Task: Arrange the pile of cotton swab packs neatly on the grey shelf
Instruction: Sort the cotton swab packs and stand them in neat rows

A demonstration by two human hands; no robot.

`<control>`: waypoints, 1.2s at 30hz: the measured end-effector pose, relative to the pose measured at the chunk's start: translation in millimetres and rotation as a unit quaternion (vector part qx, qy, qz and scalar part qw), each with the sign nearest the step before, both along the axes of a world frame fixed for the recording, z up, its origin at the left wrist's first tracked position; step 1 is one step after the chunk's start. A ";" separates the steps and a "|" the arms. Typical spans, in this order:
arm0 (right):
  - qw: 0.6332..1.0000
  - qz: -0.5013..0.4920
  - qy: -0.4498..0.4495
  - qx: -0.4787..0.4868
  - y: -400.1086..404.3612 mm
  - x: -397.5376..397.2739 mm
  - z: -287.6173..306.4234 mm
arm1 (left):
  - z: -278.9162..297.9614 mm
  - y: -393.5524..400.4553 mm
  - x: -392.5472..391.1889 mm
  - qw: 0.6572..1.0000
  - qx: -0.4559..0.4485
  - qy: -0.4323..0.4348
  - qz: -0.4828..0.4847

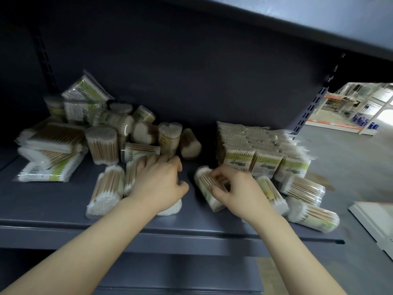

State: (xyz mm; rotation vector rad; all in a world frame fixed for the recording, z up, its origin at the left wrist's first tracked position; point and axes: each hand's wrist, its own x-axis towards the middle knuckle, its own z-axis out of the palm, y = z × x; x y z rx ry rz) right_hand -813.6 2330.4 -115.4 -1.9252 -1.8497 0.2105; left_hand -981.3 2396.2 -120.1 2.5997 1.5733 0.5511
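Nearest me, the grey shelf's (53, 201) front lip is running bare across the view. The left hand (158, 184) is lying curled over a lying tube (170, 207), its grip hidden beneath. The right hand (238, 190) is pinching another tube (205, 188). A dark gap is staying open between them. Behind, the jumbled pile (102, 133) is sitting left and neat rows (255, 150) right; green labels are too blurred to read.
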 end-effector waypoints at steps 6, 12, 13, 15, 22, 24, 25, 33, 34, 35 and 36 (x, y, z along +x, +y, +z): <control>0.998 0.019 0.063 0.007 2.1 -6.1 1.0 | 0.1 1.0 -5.5 1.000 -0.006 -0.023 0.001; 0.994 -0.011 0.103 0.045 33.1 -1.7 15.2 | -0.2 9.8 -11.1 0.998 -0.010 -0.070 0.001; 0.995 -0.006 0.091 0.046 40.1 -1.5 18.1 | -0.3 14.3 -11.8 0.997 0.004 -0.077 0.005; 0.996 0.004 0.071 0.049 52.6 -1.8 23.3 | 2.4 25.1 -13.8 0.995 0.048 -0.084 0.006; 0.999 0.007 0.036 -0.005 93.8 -0.8 33.7 | 14.1 64.2 -18.9 0.996 0.064 -0.047 -0.037; 0.999 0.014 0.021 -0.040 103.7 -4.9 27.5 | 13.3 79.1 -15.5 0.998 0.005 0.001 -0.059; 0.998 0.019 0.017 -0.056 107.6 -6.8 23.1 | 15.6 84.2 -12.6 0.997 -0.021 0.027 -0.065; 0.996 0.025 -0.025 -0.087 115.7 -8.0 10.4 | 15.7 103.6 -3.6 0.996 -0.054 0.021 -0.075; 0.996 0.024 -0.032 -0.086 115.5 -8.0 9.3 | 17.6 103.2 -1.8 0.996 -0.050 0.016 -0.075; 0.996 0.023 -0.038 -0.082 115.2 -8.0 8.3 | 19.2 102.2 0.3 0.996 -0.040 0.013 -0.073; 0.996 0.023 -0.043 -0.076 114.3 -8.1 7.8 | 20.4 100.7 2.0 0.997 -0.025 0.003 -0.071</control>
